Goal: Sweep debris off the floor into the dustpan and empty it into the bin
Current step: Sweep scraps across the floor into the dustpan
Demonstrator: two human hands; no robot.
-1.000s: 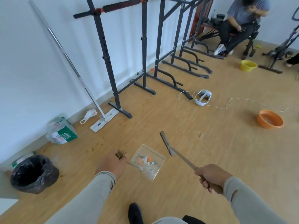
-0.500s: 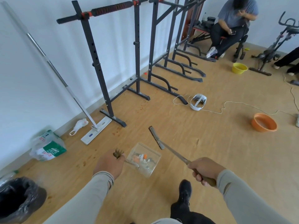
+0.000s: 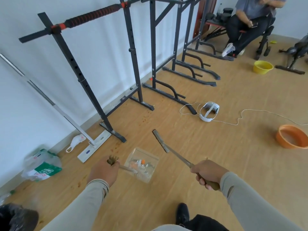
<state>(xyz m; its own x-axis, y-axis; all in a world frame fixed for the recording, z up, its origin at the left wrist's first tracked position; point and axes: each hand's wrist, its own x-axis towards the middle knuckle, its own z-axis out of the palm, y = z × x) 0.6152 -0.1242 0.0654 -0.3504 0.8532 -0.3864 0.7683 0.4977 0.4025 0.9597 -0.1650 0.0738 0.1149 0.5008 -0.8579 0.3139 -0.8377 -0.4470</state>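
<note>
My left hand (image 3: 104,171) grips the handle of a clear plastic dustpan (image 3: 150,160), held above the wooden floor. Small white and orange debris (image 3: 140,164) lies inside the pan. My right hand (image 3: 205,172) grips the brown handle of a small brush (image 3: 160,140), whose metal shaft points up and left, with the bristle head hanging just right of the dustpan. The black-lined bin (image 3: 16,217) shows at the bottom left corner, partly cut off by the frame edge.
Black pull-up racks (image 3: 133,55) line the white wall. A flat mop (image 3: 93,145) leans there beside a plastic bag (image 3: 41,165). A white headset (image 3: 209,110) with cable, an orange basin (image 3: 291,139) and a yellow basin (image 3: 262,66) lie on the floor. A seated person (image 3: 250,22) is far right.
The view has shifted, so the bin slid toward the bottom left corner. Both hands keep their holds on dustpan and brush, in nearly the same positions.
</note>
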